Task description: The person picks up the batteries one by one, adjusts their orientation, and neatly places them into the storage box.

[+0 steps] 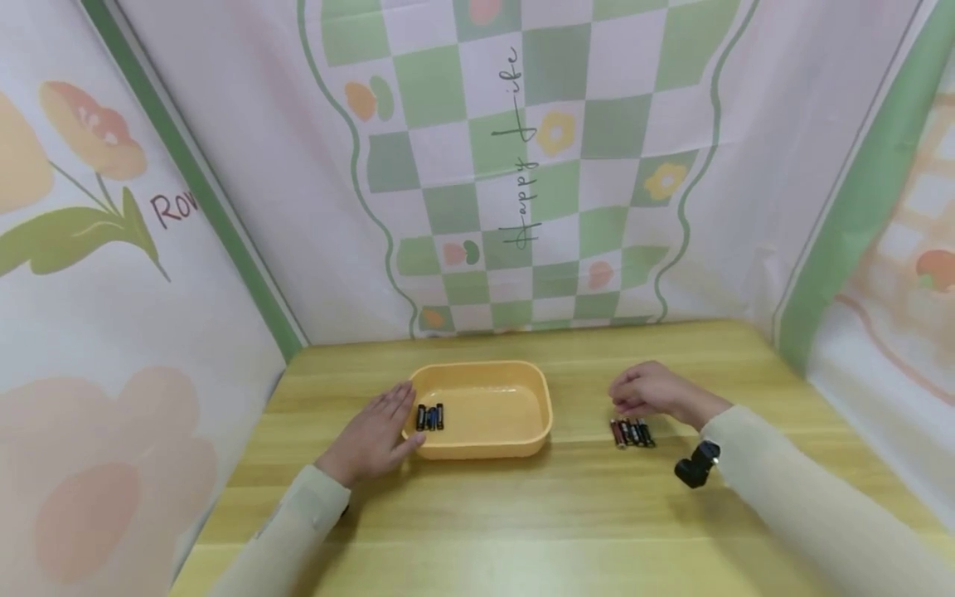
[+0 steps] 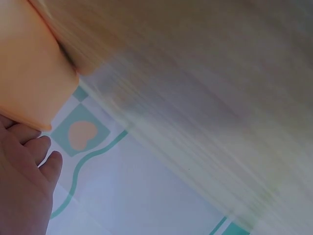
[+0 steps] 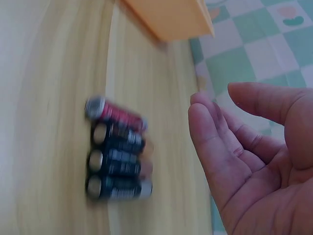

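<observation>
A yellow-orange plastic tray [image 1: 496, 414] stands on the table, with several dark batteries [image 1: 430, 419] side by side at its left end. My left hand [image 1: 379, 435] rests on the tray's left rim, fingers extended and thumb along the near side. In the left wrist view, fingertips touch the rim. To the right of the tray lies a row of batteries: one red battery [image 3: 117, 115] and several black ones [image 3: 115, 162]. Just beyond this row hovers my right hand [image 1: 656, 390]. The right wrist view shows its thumb and fingers apart, with nothing between them.
The wooden table [image 1: 492, 514] ends at a checkered green-and-white curtain [image 1: 552, 191] behind the tray. Printed cloth hangs at both sides as well. A small black device [image 1: 697, 464] is strapped at my right wrist.
</observation>
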{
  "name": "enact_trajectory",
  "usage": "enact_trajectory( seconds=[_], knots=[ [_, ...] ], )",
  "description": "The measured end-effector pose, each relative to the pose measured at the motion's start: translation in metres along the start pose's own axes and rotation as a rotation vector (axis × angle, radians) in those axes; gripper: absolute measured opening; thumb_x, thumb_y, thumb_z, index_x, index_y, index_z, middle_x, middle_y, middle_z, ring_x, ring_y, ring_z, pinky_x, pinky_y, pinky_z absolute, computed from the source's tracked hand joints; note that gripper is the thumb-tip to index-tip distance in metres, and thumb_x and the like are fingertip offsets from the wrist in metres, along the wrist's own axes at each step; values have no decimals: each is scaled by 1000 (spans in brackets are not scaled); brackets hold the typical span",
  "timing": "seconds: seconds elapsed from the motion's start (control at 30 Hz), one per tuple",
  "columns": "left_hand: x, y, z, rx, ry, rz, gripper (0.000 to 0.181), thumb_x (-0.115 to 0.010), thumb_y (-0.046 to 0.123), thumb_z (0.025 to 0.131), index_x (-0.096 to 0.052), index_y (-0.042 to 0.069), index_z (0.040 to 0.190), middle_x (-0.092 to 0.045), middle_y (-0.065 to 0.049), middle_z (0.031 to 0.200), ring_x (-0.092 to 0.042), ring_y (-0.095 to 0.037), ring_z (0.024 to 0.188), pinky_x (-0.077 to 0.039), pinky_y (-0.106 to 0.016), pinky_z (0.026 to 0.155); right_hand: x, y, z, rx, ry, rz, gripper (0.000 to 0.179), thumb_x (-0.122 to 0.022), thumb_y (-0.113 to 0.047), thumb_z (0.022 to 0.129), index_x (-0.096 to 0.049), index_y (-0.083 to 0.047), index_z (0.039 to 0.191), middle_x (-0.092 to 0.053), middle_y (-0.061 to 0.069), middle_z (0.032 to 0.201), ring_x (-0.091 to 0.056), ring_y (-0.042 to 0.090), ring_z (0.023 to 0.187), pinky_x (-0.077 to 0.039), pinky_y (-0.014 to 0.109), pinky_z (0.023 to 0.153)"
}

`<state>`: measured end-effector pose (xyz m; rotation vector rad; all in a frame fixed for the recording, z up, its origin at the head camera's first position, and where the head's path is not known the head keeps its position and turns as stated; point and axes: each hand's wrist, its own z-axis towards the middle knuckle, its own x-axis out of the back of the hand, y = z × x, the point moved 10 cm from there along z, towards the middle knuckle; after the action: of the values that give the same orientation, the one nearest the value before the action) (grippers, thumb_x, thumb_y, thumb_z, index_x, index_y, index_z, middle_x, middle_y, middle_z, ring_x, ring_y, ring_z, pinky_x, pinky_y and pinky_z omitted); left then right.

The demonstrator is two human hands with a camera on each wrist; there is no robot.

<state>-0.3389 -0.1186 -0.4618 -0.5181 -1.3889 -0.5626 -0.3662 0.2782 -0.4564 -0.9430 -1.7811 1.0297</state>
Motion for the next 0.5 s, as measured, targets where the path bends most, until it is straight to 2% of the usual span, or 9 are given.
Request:
enact_trajectory(
  seconds=[0.23, 0.5],
  knots=[
    [-1, -3, -2, 8, -9, 2, 83, -22, 61, 100, -19, -3, 152, -11, -17, 159, -9, -28, 146, -12, -40, 117, 19, 19, -10, -23, 21, 36, 38, -59, -7, 95, -50, 20, 121, -68, 15, 92, -68, 28, 84, -57, 43, 81],
    [0, -2, -3, -3, 8, -19, 83, -24, 61, 101, -21, -4, 152, -13, -18, 159, -11, -30, 146, -14, -42, 117, 38, 36, -23, -27, 93, -36, 30, -59, -2, 93, -56, 21, 111, -68, 12, 86, -67, 21, 77, -58, 38, 74]
  ],
)
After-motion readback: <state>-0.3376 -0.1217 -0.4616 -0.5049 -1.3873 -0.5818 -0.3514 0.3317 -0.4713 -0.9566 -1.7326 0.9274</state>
